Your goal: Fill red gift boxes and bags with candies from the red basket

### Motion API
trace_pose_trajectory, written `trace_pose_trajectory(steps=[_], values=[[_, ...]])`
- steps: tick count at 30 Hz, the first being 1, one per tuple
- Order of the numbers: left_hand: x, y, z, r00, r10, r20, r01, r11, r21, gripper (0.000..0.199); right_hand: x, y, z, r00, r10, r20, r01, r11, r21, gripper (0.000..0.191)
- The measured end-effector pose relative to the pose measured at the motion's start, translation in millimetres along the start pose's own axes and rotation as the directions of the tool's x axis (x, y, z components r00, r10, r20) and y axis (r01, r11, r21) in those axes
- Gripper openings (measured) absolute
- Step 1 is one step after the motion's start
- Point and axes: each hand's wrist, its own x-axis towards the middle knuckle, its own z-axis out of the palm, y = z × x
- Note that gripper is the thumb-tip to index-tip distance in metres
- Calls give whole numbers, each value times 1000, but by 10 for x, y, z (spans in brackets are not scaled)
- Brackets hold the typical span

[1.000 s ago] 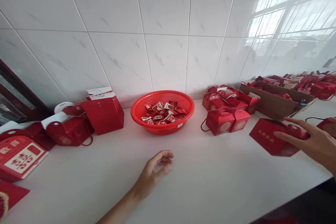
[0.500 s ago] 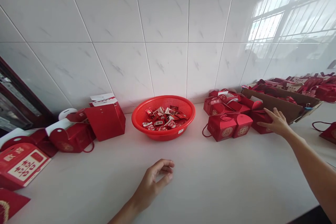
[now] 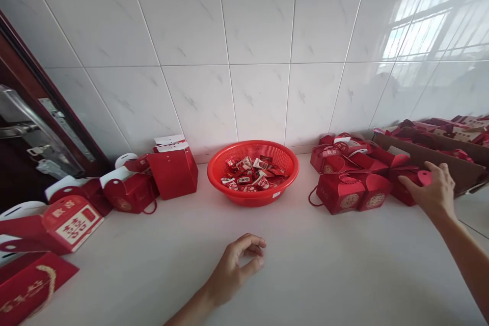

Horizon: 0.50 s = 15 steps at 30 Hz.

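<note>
My left hand (image 3: 239, 267) rests over the white tabletop (image 3: 290, 270), its fingers curled, with a gap between thumb and fingertips and nothing in it. A red plastic basket (image 3: 252, 198) of small wrapped sweets (image 3: 248, 175) stands just beyond it. Over at the right, my right hand (image 3: 431, 188) has its thumb and fingers spread beside a red gift box (image 3: 405, 188). Whether it touches that box I cannot tell. Two red boxes with gold round emblems (image 3: 344, 198) stand left of that one, and several more sit behind them.
Along the left are several open red boxes (image 3: 128, 191), a taller red box (image 3: 173, 173) and a red box with gold rope (image 3: 34, 285). A cardboard carton (image 3: 451, 163) filled with red packaging lies at far right. Behind everything rises a tiled wall (image 3: 260, 97).
The view has turned left, so everything appears farther right. My right hand has drawn back slightly from the red gift box, fingers still spread. My left hand keeps its curled pose.
</note>
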Motion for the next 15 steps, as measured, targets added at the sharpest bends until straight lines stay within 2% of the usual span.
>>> trace_pose_trajectory(steps=[1, 2, 4, 5, 6, 7, 8, 9, 11, 12, 13, 15], values=[[-1, -1, 0, 1000, -3, -4, 3, 1000, -2, 25, -90, -151, -51, 995, 52, -81, -45, 995, 92, 61], [-1, -3, 1, 1000, -5, -9, 5, 1000, -6, 25, -200, -318, -109, 985, 57, -163, -25, 980, 196, 53], [0, -10, 4, 1000, -9, -20, 8, 1000, -18, 25, -475, -668, -224, 976, -35, -216, 127, 894, 430, 42], [1, -15, 5, 1000, -11, -25, 10, 1000, -24, 25, -635, -840, -268, 981, -111, -161, 179, 842, 509, 36], [2, -20, 5, 1000, -13, -28, 12, 1000, -28, 25, -801, -1003, -292, 969, -239, -54, 230, 807, 543, 29], [3, -27, 5, 999, -17, -30, 16, 999, -30, 24, -967, -1154, -292, 923, -380, 67, 281, 781, 558, 26], [6, -34, 3, 999, -19, -33, 19, 999, -29, 24, -1123, -1287, -261, 852, -495, 169, 318, 746, 585, 25], [9, -42, 0, 999, -19, -34, 18, 1000, -24, 24, -1262, -1402, -199, 775, -572, 268, 320, 722, 614, 32], [17, -58, -7, 999, -4, -38, 4, 1000, -10, 23, -1464, -1560, 6, 601, -631, 490, 280, 741, 611, 58], [21, -64, -10, 999, 3, -39, -3, 1000, -2, 23, -1521, -1602, 135, 544, -617, 569, 267, 770, 580, 70], [25, -68, -13, 999, 9, -40, -9, 1000, 5, 24, -1551, -1620, 270, 530, -572, 625, 247, 810, 532, 77], [31, -69, -17, 999, 7, -42, -7, 1000, 16, 24, -1547, -1590, 523, 571, -461, 679, 201, 881, 429, 79]])
